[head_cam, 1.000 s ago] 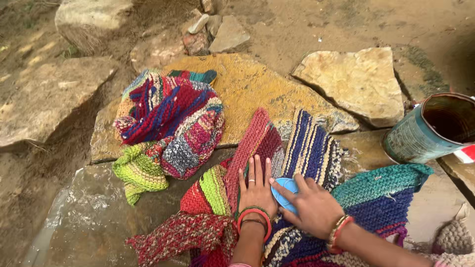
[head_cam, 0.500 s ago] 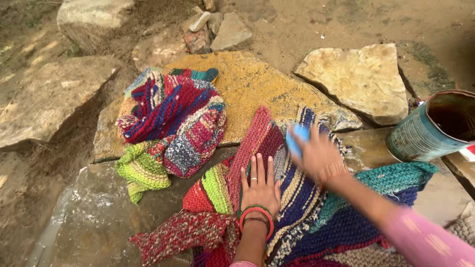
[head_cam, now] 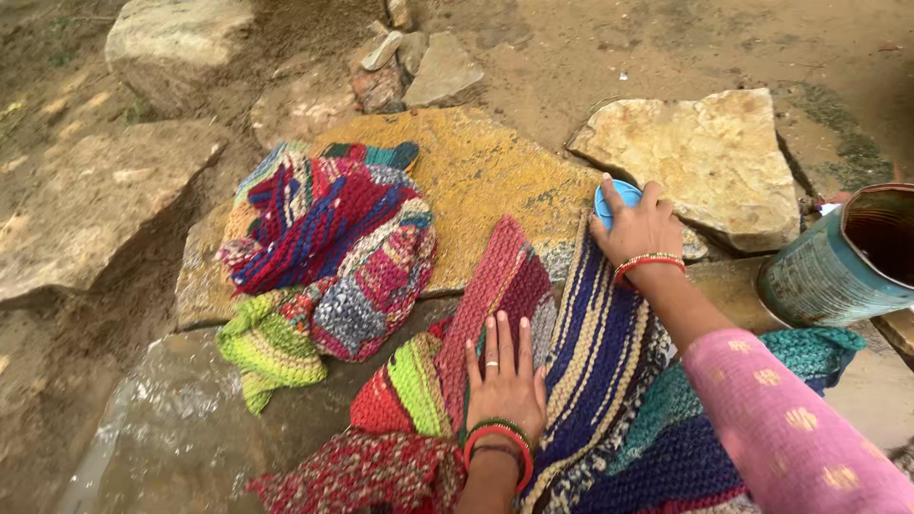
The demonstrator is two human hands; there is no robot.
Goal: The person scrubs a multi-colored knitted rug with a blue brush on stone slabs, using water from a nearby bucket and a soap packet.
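Observation:
A multicoloured knitted cloth [head_cam: 590, 352] lies spread over a wet flat stone [head_cam: 190, 419]. My left hand [head_cam: 505, 376] presses flat on the cloth, fingers apart, with a ring and red bangles at the wrist. Stretched out to the cloth's far edge, my right hand [head_cam: 636, 227] grips a round blue scrubber [head_cam: 612, 200] against the stone there. A second knitted cloth [head_cam: 324, 247], bunched into a heap, sits to the left on a yellow stone slab [head_cam: 486, 171].
A rusty teal tin can [head_cam: 843, 257] lies tilted at the right edge. A pale flat rock [head_cam: 705, 157] is beyond my right hand. Larger stones [head_cam: 95, 200] and small rocks [head_cam: 428, 67] lie on the sandy ground around.
My right hand swept the blue scrubber from near my left hand up along the cloth to its far edge. The left hand stayed pressed in place.

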